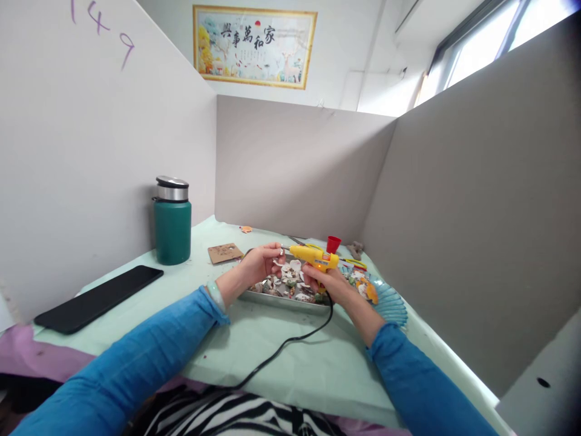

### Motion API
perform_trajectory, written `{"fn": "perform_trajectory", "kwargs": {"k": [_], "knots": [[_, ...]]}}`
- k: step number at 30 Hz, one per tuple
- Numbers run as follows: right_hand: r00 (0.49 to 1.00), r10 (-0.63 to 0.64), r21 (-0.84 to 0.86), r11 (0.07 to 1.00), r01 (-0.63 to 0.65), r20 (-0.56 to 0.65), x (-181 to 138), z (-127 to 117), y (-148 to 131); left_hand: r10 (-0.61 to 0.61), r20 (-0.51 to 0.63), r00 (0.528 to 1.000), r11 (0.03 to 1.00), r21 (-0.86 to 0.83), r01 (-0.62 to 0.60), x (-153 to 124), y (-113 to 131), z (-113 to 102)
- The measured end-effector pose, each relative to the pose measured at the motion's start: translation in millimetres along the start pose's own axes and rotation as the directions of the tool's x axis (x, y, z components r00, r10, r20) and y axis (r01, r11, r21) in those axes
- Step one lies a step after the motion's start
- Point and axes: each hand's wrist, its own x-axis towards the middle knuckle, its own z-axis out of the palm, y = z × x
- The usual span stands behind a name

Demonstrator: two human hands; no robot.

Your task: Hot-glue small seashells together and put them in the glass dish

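My right hand [327,283] grips a yellow glue gun [314,257] by its handle, nozzle pointing left. My left hand [258,262] pinches a small pale shell [278,262] right at the nozzle tip. Both hands hover over a shallow metal tray [281,299] filled with several small shells. The gun's black cord [281,348] runs from under my right hand toward my body. A red cap-like piece [333,244] stands just behind the gun.
A green flask with a steel lid [172,220] stands at the left, a black phone [98,298] lies near the left edge. A brown card [224,252] lies behind the tray, and a blue scalloped dish [390,304] sits at the right. Grey partitions enclose the desk.
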Motion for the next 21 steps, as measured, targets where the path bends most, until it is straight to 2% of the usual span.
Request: {"fn": "perform_trajectory", "kwargs": {"k": [9,16,21], "knots": [[1.0,0.004,0.012,1.0,-0.004,-0.021,0.0,-1.0,2.0,0.005,0.017,1.0,1.0,-0.004,-0.005,0.9,-0.8,-1.7],[1.0,0.015,0.016,1.0,-0.015,-0.002,-0.9,0.4,-0.7,0.021,-0.048,0.999,1.0,-0.015,-0.022,1.4,-0.6,-1.5],[1.0,0.006,0.004,1.0,-0.006,-0.027,-0.4,0.0,1.2,0.017,-0.02,1.0,1.0,-0.003,-0.018,1.9,-0.2,-2.3]]}}
